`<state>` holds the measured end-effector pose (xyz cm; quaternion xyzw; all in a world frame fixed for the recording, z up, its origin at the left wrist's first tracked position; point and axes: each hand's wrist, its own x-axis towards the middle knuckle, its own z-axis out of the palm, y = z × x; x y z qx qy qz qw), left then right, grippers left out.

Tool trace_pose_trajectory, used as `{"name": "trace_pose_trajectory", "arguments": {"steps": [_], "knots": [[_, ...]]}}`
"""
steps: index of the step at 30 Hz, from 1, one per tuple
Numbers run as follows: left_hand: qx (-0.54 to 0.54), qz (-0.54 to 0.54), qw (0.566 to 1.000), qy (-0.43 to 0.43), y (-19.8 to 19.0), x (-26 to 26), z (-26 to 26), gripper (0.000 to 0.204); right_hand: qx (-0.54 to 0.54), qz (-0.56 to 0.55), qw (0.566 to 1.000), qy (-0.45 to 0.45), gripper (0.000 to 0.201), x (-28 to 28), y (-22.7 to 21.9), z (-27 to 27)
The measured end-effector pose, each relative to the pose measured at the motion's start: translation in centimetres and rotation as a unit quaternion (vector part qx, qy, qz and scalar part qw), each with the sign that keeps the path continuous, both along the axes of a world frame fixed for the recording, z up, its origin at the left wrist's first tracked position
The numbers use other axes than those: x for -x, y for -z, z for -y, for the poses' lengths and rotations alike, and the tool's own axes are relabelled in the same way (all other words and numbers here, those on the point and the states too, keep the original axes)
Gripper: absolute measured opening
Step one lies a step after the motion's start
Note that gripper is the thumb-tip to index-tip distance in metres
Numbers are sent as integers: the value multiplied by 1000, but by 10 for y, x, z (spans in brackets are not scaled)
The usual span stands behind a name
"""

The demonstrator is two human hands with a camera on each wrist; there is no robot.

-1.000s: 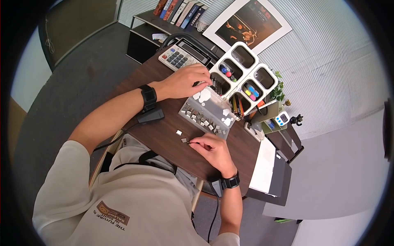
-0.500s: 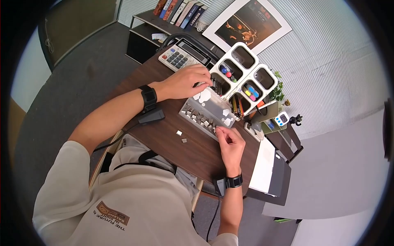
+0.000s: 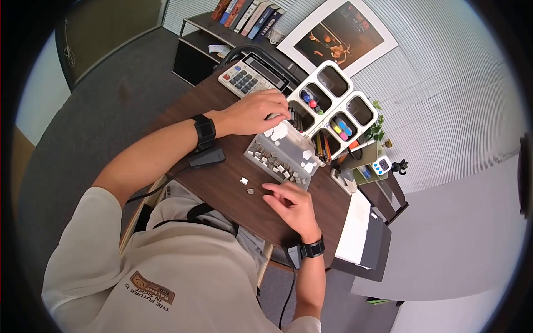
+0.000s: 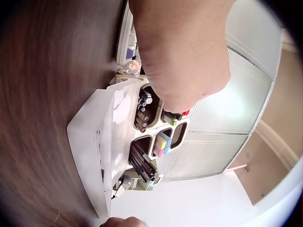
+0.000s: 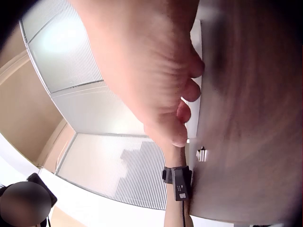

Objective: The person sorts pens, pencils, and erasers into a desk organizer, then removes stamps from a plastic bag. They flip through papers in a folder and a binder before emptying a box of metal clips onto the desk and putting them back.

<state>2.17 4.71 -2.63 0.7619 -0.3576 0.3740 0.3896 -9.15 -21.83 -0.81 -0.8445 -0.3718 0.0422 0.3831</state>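
In the head view, the left hand point(image 3: 255, 112) pinches the near-left corner of the raised clear lid point(image 3: 288, 145) of a plastic box; its fingertips are partly hidden. Several small metal pieces point(image 3: 270, 160) lie in the box's tray. The right hand point(image 3: 294, 211) is over the desk with thumb and fingers apart, holding nothing visible. To its left lie two loose metal pieces, one bright point(image 3: 244, 181) and one duller point(image 3: 250, 191). The left wrist view shows the back of the left hand point(image 4: 182, 56) above the box point(image 4: 90, 146). In the right wrist view, a metal piece point(image 5: 201, 154) lies beyond the right hand point(image 5: 147, 71).
A white organizer point(image 3: 327, 114) with pens and markers stands behind the box, beside a calculator point(image 3: 247, 77). A black device point(image 3: 207, 157) lies near the left wrist. Papers point(image 3: 353, 227) are at the right, and a small clock point(image 3: 382, 165) stands beyond.
The right hand went from the loose pieces to the box's right end, then came back beside the loose pieces with its fingers parted. The left hand stayed at the lid.
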Motion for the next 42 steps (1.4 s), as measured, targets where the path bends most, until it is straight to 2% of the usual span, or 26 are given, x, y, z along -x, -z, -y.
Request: {"name": "trace_pose_trajectory", "arguments": {"steps": [5,8,10,13,19,23,26,28,29,31,33,42], "knots": [[1,5,1000,1,1,-1,1,8,22,15,998,-58,34,1,5,-4],[4,-7,1000,6,2,-2,1,8,24,53,997,-59,33,1,4,-8],[-1,-10,1000,3,2,-1,1,8,16,120,988,-96,33,0,3,-11],[-7,-12,1000,0,2,-1,2,9,64,114,988,-86,27,6,-5,-13],[-18,-23,1000,-3,2,0,0,9,51,25,997,-59,16,4,-1,-7],[-23,-21,999,-7,0,2,1,9,19,60,996,-57,14,0,9,-4],[-18,-17,1000,-2,1,1,1,9,7,63,997,-35,13,0,10,-4],[-16,-19,1000,3,1,2,1,9,-31,49,997,43,12,3,4,-3],[-11,-21,1000,5,0,2,1,9,-29,50,997,41,12,2,2,-2],[-6,-15,1000,5,1,2,1,9,-75,130,980,130,10,-4,2,1],[-5,-10,1000,5,1,2,1,8,-86,137,972,173,13,-8,2,5],[-3,-9,1000,5,1,1,1,8,-90,148,964,202,14,-11,3,8]]}}
